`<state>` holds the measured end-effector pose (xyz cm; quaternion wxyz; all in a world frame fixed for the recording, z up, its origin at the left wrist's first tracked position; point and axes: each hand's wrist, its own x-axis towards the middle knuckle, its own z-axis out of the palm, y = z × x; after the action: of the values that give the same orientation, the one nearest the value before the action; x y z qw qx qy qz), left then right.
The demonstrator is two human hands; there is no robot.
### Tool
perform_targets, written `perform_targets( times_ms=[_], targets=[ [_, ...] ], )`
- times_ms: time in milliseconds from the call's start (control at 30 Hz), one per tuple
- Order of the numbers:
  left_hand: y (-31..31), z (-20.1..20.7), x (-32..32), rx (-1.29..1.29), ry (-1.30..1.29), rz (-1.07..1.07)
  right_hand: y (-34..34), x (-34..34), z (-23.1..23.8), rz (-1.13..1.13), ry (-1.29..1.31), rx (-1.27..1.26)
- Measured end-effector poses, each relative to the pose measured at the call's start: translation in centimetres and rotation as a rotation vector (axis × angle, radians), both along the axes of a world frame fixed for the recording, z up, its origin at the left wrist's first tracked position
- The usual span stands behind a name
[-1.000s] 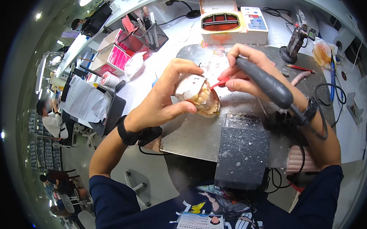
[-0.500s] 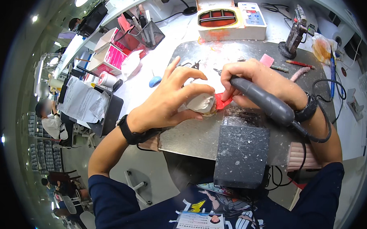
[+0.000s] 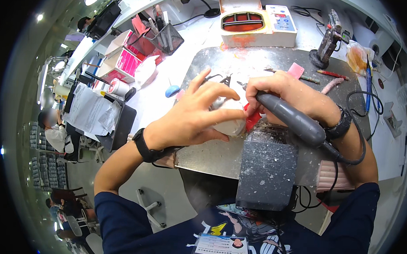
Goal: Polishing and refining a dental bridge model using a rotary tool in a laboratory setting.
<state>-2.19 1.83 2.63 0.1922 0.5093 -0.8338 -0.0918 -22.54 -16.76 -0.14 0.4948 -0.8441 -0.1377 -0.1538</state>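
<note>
My left hand [image 3: 188,111] curls its fingers and thumb around a white plaster model [image 3: 230,127], with the fingers covering much of it. In my right hand [image 3: 294,92] lies a dark grey rotary handpiece [image 3: 295,119], its cable trailing over the wrist. The tip of the handpiece points away to the far left, off the model. A red, thin sheet-like piece [image 3: 252,120] shows between the right fingertips and the model's right side, touching the model. Both hands are close together above the metal plate [image 3: 207,156], just beyond a dusty dark grey box [image 3: 267,174].
A white wax heater [image 3: 278,39] with red wells stands at the back. Right of it rises a dark, crusted upright tool [image 3: 325,46]. A red pencil [image 3: 333,74], a pink square [image 3: 296,70] and a blue tool [image 3: 368,88] lie rightward. A mesh pen holder [image 3: 166,38] stands back left.
My left hand has shifted slightly right, and the plaster model has turned in it. The red piece now stands more upright against the model. My right hand keeps hold of the handpiece.
</note>
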Motion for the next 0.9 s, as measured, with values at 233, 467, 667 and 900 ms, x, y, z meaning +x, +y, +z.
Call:
perform_targets(
  times_ms=[233, 467, 667, 900],
  targets=[
    [-0.1, -1.2, 3.8, 0.27, 1.197, 0.122, -1.0, -0.5, 1.0, -0.364, -0.114, -0.085],
    [0.1, -4.1, 3.8, 0.637, 1.578, 0.059, -0.1, 0.5, 1.3, -0.557, 0.1, -0.097],
    [-1.4, -4.1, 4.8, 0.559, 1.147, 0.117, -0.6, 2.8, 2.7, -0.507, -0.084, -0.439],
    [-2.0, -5.1, 5.6, 0.481, 1.17, -0.074, 0.9, 5.4, 4.8, -0.441, -0.194, -0.356]
  ],
)
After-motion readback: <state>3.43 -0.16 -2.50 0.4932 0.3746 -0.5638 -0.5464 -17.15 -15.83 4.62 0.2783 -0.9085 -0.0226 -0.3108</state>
